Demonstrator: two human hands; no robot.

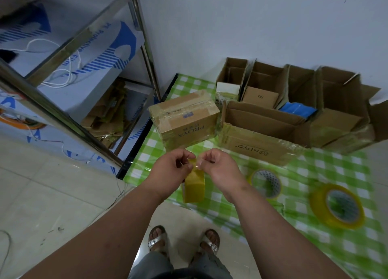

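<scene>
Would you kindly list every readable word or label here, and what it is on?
"PROYA": taped box, upside down.
"HUYO": open box front.
"SM": small box inside a carton.
"PE Protective Film": shelf sheet.
Too blurred: blue label on taped box.
No text: tape roll.

One head-worn camera looks steeply down, close over the left hand (170, 170) and right hand (220, 167).

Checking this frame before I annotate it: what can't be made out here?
All in the head view:
Loose end of the tape roll: covered by the fingers of the left hand and right hand.
Spare roll on the checked cloth: motion-blurred, core print unreadable.
Blue label on the sealed box: too small to read.
Tall open box: its walls hide most of its inside.
</scene>
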